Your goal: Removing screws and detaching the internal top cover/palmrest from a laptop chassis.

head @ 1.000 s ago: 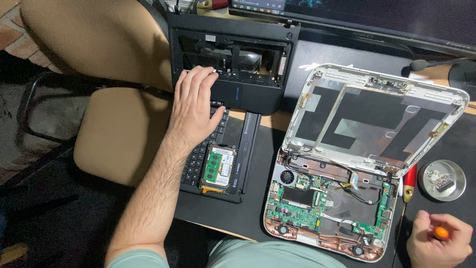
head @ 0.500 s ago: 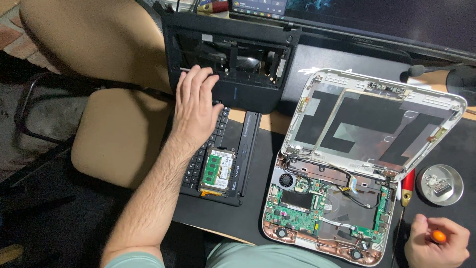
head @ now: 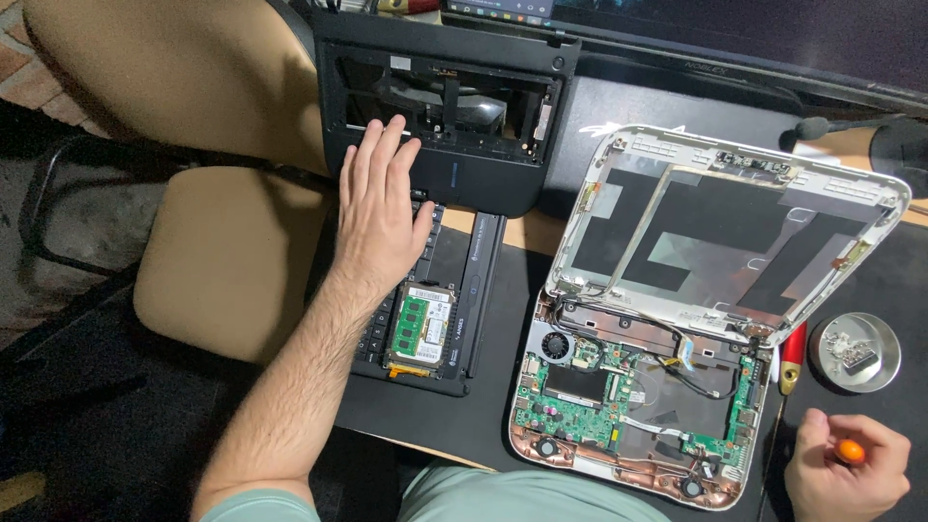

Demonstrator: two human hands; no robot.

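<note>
Tan padded chair (head: 222,251) beside dark desk (head: 454,416), brick wall (head: 19,48), dim floor (head: 58,406)

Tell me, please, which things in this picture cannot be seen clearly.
- Head view: the right hand hides all but the orange tip of its tool.
- The left hand covers part of the black keyboard.
- Small parts in the round metal dish: too small.

A monitor screen (head: 677,19) spans the top edge, dark with a lit strip. A white rectangular label (head: 431,295) sits on the drive lying on the keyboard.
</note>
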